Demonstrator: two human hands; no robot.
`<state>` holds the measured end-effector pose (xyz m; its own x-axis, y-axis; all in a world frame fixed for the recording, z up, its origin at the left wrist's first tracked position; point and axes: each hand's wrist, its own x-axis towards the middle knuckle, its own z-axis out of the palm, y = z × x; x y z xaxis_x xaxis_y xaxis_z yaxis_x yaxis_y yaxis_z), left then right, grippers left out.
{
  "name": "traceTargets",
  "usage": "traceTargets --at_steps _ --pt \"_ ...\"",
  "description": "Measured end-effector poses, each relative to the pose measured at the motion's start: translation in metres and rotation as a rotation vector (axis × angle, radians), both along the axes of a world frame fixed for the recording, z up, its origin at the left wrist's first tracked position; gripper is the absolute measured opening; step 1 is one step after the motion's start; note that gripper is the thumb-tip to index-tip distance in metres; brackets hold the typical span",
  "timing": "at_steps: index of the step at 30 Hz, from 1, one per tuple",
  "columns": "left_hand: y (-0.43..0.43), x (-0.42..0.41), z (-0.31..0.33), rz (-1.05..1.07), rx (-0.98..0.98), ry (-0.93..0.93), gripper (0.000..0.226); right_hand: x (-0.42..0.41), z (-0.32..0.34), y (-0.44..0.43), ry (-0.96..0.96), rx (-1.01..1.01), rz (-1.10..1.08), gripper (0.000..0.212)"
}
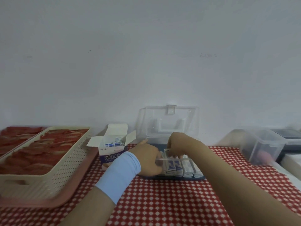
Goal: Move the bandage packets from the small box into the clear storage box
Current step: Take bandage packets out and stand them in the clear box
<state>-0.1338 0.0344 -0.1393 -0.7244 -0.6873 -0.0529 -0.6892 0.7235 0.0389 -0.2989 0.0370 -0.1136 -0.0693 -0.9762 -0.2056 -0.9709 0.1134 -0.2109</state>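
Note:
The small white and purple box (112, 150) stands open left of centre, with several blue and white bandage packets (114, 143) inside. Right of it sits the clear storage box (192, 174), lid (169, 123) raised against the wall, holding rows of packets (173, 166). My left hand (148, 158), blue wristband on the wrist, rests against the storage box's left side and grips its edge. My right hand (178, 144) reaches down into the box, fingers pinched on a bandage packet (167, 151) standing upright at the left end of the rows.
A cream perforated basket (48, 170) of red packets sits on a pink tray (53, 201) at the left. Another clear lidded container (262, 144) stands at the right. A red and white checked cloth (162, 201) covers the table; a wall rises close behind.

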Motion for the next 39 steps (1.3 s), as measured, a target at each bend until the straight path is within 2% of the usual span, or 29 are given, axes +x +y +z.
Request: traceTargets --at_steps 2,5,14,21,24,27,31,33,36,39 --pt "0.002 0.000 0.003 0.004 0.001 0.011 0.037 0.002 -0.001 -0.001 0.040 -0.025 -0.012 0.014" --pt "0.006 0.000 0.007 0.007 0.015 0.045 0.023 0.004 0.001 0.000 0.070 -0.037 -0.032 0.023" --pt "0.004 0.002 0.006 -0.006 0.025 0.018 0.039 0.003 0.002 0.007 0.091 -0.035 -0.040 0.025" --pt "0.012 0.003 0.014 0.016 0.060 0.052 0.029 0.003 0.010 0.010 -0.014 0.061 -0.065 0.022" --pt "0.019 0.011 0.027 0.010 0.071 0.205 0.038 -0.001 0.029 0.017 -0.026 0.052 -0.049 0.013" --pt "0.022 0.031 0.047 0.009 0.067 0.473 0.030 -0.001 0.048 0.018 -0.040 -0.094 -0.061 0.021" --pt "0.014 0.076 0.066 0.196 -0.044 0.761 0.017 0.025 0.067 0.016 -0.163 -0.399 0.020 0.022" --pt "0.004 0.099 0.062 0.319 -0.096 0.825 0.018 0.047 0.074 0.018 -0.267 -0.424 0.139 0.015" --pt "-0.014 0.128 0.044 0.453 -0.092 0.692 0.019 0.078 0.072 0.013 -0.294 -0.363 0.321 0.016" --pt "-0.026 0.146 0.032 0.512 -0.040 0.594 0.021 0.104 0.064 0.000 -0.220 -0.370 0.370 0.018"
